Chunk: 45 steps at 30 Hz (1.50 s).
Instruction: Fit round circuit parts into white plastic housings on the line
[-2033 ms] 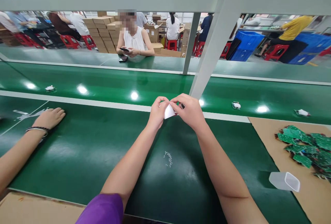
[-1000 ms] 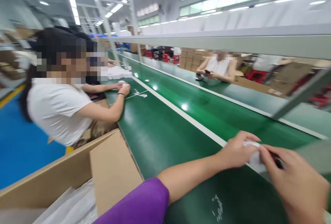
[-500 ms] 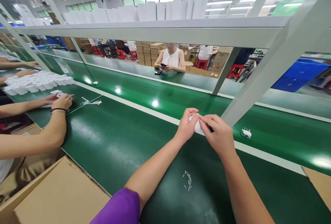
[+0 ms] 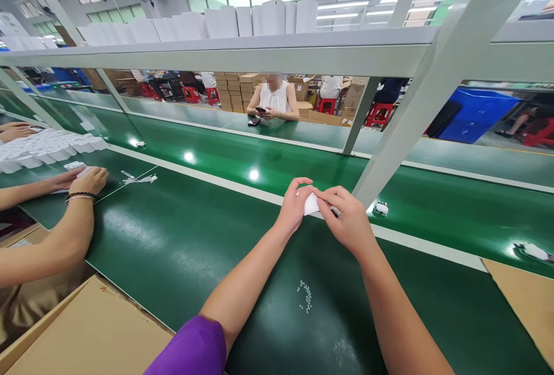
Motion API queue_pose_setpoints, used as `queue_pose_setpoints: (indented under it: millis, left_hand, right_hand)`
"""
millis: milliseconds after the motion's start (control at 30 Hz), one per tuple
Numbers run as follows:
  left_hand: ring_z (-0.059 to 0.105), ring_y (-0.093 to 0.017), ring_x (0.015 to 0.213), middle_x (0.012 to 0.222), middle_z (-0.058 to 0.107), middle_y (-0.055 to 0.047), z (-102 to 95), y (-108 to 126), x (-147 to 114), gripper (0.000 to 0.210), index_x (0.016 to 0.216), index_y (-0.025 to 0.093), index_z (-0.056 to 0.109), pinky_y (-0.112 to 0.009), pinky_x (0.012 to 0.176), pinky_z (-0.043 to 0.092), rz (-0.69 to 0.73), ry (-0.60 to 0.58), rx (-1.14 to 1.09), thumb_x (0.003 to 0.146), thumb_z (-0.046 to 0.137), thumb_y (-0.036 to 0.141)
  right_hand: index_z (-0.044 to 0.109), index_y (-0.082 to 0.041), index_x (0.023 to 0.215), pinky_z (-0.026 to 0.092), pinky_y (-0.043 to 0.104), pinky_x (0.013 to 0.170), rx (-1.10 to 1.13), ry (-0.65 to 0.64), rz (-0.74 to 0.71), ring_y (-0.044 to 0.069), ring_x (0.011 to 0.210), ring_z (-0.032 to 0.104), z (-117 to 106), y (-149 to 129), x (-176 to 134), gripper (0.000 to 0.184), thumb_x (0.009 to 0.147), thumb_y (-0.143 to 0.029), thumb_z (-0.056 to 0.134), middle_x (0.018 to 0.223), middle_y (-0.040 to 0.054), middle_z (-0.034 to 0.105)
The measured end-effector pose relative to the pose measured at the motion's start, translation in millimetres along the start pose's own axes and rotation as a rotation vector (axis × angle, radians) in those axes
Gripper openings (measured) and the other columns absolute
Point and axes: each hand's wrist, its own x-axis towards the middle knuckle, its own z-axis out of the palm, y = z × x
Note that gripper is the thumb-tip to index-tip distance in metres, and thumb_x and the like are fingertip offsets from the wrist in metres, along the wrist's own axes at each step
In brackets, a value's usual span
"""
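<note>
Both of my hands are raised over the white strip at the bench's far edge, holding one small white plastic part [image 4: 310,204]. My left hand [image 4: 295,206] is curled around its left side. The fingertips of my right hand [image 4: 343,213] pinch its upper right edge. Fingers hide much of the part, so its full shape cannot be made out. Nearer to me, a scatter of tiny pale bits [image 4: 305,296] lies on the dark green bench [image 4: 242,236].
Beyond the strip runs a green belt carrying a small white-and-green assembly [image 4: 381,208] and another [image 4: 534,251]. A slanted post [image 4: 389,132] rises close to my right hand. Cardboard [image 4: 523,300] lies at right. A co-worker's hands [image 4: 89,180] work at left beside white parts [image 4: 47,147].
My view has swung right. The white part is turned so a flatter face shows, still in both hands. A second assembly has come into view on the belt at right.
</note>
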Motion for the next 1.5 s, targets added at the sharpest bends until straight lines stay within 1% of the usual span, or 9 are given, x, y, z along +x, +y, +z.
queue_pose_setpoints:
  millis: [167,333,467,667,833,1033,1167,1367,1500]
  left_hand:
    - [0.057,-0.011,0.053,0.065,0.06,0.003,1.9,-1.3,-1.6,0.032,0.094,0.018,0.05,-0.02,0.049,0.044,-0.023,-0.048,-0.017,0.071,0.066,0.033]
    - [0.062,-0.016,0.052,0.064,0.065,0.003,9.1,-5.0,-10.3,0.033,0.094,0.02,0.046,-0.031,0.054,0.055,-0.074,-0.212,-0.02,0.072,0.066,0.035]
    - [0.06,-0.015,0.048,0.063,0.064,0.003,17.7,-6.0,-19.8,0.033,0.089,0.021,0.046,-0.028,0.05,0.05,-0.089,-0.257,0.043,0.072,0.068,0.04]
    - [0.052,-0.011,0.047,0.063,0.06,0.004,23.1,-4.0,-23.3,0.031,0.084,0.02,0.049,-0.021,0.046,0.038,-0.079,-0.198,0.077,0.067,0.068,0.038]
    - [0.042,-0.008,0.047,0.058,0.053,0.006,21.1,-7.3,-21.3,0.025,0.084,0.02,0.051,-0.019,0.045,0.031,-0.055,-0.176,0.103,0.07,0.065,0.035]
    - [0.042,-0.008,0.047,0.058,0.051,0.006,23.4,-6.2,-25.1,0.025,0.084,0.02,0.051,-0.019,0.046,0.029,-0.027,-0.186,0.157,0.073,0.064,0.037]
    - [0.045,-0.009,0.052,0.061,0.052,0.005,24.0,-4.1,-26.8,0.025,0.083,0.019,0.051,-0.021,0.051,0.033,0.037,-0.18,0.192,0.074,0.063,0.039]
    - [0.052,-0.011,0.062,0.069,0.057,0.002,17.9,7.4,-25.9,0.016,0.083,0.019,0.052,-0.022,0.059,0.04,0.224,-0.101,0.287,0.077,0.061,0.032]
    - [0.058,-0.013,0.068,0.076,0.063,0.0,12.4,17.4,-25.1,0.015,0.086,0.02,0.053,-0.024,0.064,0.044,0.306,-0.087,0.31,0.08,0.06,0.031]
  right_hand:
    - [0.074,-0.022,0.091,0.05,0.031,0.063,0.152,0.046,0.144,0.018,0.069,0.062,-11.8,-4.1,3.5,0.022,0.091,-0.032,0.054,0.079,0.0037,0.065]
    - [0.069,-0.02,0.09,0.046,0.027,0.049,0.464,0.221,0.405,0.014,0.052,0.057,-16.0,-13.0,5.2,0.019,0.088,-0.036,0.058,0.06,-0.0021,0.059]
    - [0.067,-0.021,0.093,0.046,0.026,0.05,0.529,0.367,0.429,0.016,0.057,0.06,-8.9,-15.7,2.9,0.021,0.088,-0.039,0.058,0.063,-0.0016,0.06]
    - [0.068,-0.02,0.09,0.049,0.027,0.06,0.493,0.486,0.401,0.016,0.066,0.064,-2.1,-14.6,-0.2,0.022,0.088,-0.041,0.059,0.069,0.0001,0.062]
    - [0.069,-0.021,0.089,0.048,0.027,0.06,0.482,0.489,0.384,0.015,0.066,0.062,1.3,-16.6,-0.5,0.021,0.088,-0.038,0.057,0.071,0.0003,0.062]
    - [0.068,-0.021,0.091,0.049,0.028,0.06,0.42,0.496,0.359,0.016,0.066,0.062,1.7,-19.3,-1.7,0.021,0.09,-0.038,0.054,0.073,0.0012,0.063]
    - [0.067,-0.021,0.091,0.051,0.03,0.064,0.292,0.475,0.308,0.017,0.07,0.062,0.1,-22.3,-2.3,0.021,0.092,-0.035,0.05,0.078,0.0026,0.064]
    - [0.063,-0.021,0.101,0.052,0.032,0.072,0.063,0.38,0.11,0.019,0.079,0.062,-1.0,-22.9,-1.2,0.02,0.091,-0.026,0.046,0.087,0.0042,0.064]
    - [0.059,-0.021,0.104,0.051,0.032,0.072,0.005,0.271,0.1,0.02,0.079,0.063,-5.1,-18.5,0.1,0.022,0.095,-0.032,0.043,0.09,0.0053,0.066]
